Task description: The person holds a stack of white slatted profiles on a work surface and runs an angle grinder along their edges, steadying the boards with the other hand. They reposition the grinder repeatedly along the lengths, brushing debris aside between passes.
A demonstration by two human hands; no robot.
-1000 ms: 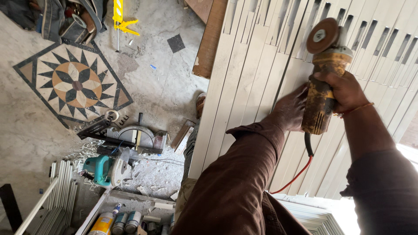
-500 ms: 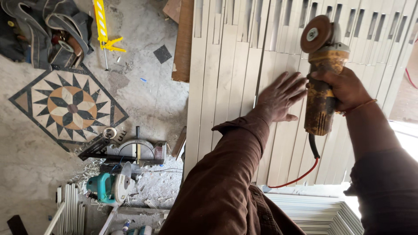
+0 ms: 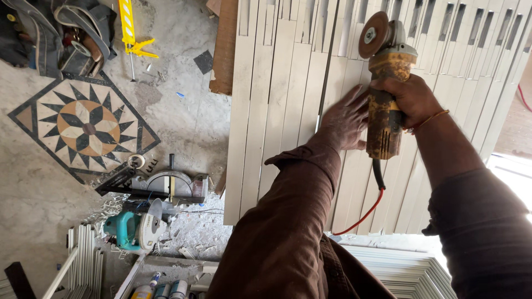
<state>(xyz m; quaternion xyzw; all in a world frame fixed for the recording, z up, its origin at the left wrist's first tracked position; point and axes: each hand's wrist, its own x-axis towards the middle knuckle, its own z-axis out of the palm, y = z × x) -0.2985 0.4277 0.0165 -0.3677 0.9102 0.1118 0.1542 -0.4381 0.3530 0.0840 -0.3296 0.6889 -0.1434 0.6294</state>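
Note:
My right hand (image 3: 413, 99) grips the dusty yellow body of an angle grinder (image 3: 383, 119), held upright with its round disc (image 3: 372, 34) at the top. Out of the grinder's lower end hangs a black and red cord (image 3: 370, 207). My left hand (image 3: 344, 119) lies flat with fingers spread on a row of pale slotted strips (image 3: 277, 111), right beside the grinder. Both arms wear brown sleeves.
On the dusty floor at the left there is a star-pattern inlay tile (image 3: 83, 127), a circular saw (image 3: 166, 185), a teal power tool (image 3: 133, 230), a tool bag (image 3: 50, 33), a yellow clamp (image 3: 130, 33) and a wood plank (image 3: 224, 47). Stacked white profiles (image 3: 410, 271) sit at the bottom.
The view has shifted, so the strips and grinder sit further right and closer. My left hand has opened flat on the strips, next to the grinder body.

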